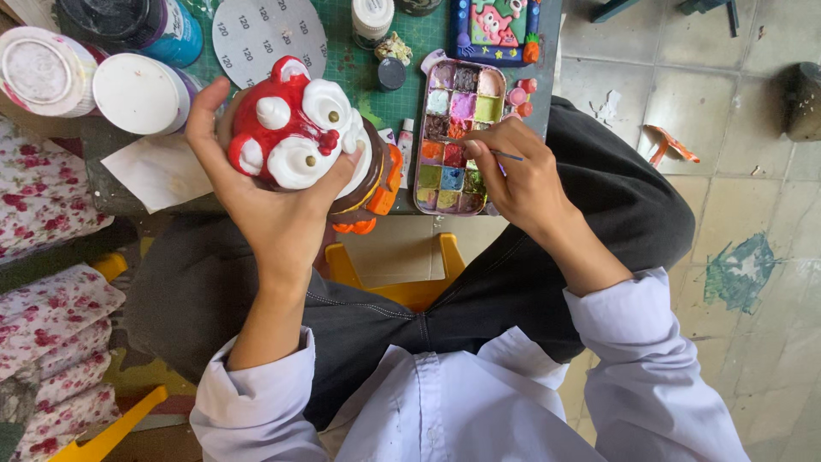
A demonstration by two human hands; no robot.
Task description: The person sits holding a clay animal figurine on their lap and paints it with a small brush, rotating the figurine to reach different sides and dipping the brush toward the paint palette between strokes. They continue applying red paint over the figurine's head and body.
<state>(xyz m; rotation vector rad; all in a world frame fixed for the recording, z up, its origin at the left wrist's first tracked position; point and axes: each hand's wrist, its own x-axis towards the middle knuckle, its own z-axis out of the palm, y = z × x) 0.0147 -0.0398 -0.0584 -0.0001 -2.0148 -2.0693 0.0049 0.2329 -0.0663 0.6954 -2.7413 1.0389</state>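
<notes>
My left hand (256, 184) grips a painted figurine (299, 128) with a red face, white bulging eyes and an orange base, holding it tilted over the table's near edge. My right hand (517, 171) pinches a thin paintbrush (505, 155), its tip over the lower cells of a paint palette (457, 137) with many coloured wells. The palette lies on a green cutting mat (402, 85) between my two hands.
Round lidded tubs (137, 92) (43, 68) and a grey sanding disc (267, 34) sit at the left of the mat, with a small white jar (372, 19) and a colourful framed relief (496, 30) further back. Floral fabric (43, 188) lies left; tiled floor (735, 171) right.
</notes>
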